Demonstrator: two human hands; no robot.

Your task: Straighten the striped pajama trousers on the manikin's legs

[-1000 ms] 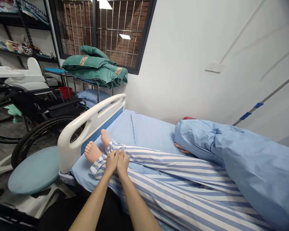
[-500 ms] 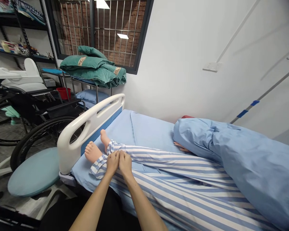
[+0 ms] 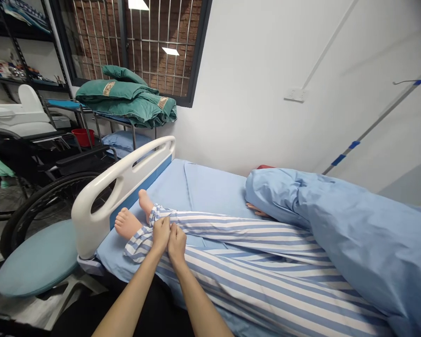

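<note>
A manikin's legs in blue-and-white striped trousers (image 3: 252,276) lie along the bed. Its bare feet (image 3: 128,223) point up near the footboard. My left hand (image 3: 160,234) is closed in a fist over the lower part of the nearer leg. Right beside it, my right hand (image 3: 177,242) is likewise a fist, a little lower and nearer to me. The knuckles of both hands almost touch. No cloth shows pinched between the fingers, and whether the undersides press on the leg is hidden.
A white footboard (image 3: 91,199) closes off the bed's left end. A blue quilt (image 3: 337,210) covers the manikin's upper part, with fingertips (image 3: 257,209) poking out. Left of the bed stand a round stool (image 3: 38,257) and a wheelchair (image 3: 56,173). Green folded quilts (image 3: 122,100) lie below the window.
The view has swung slightly to the right. My left fist has risen a little and my right fist sits slightly lower, so they are no longer level. The legs lie as before.
</note>
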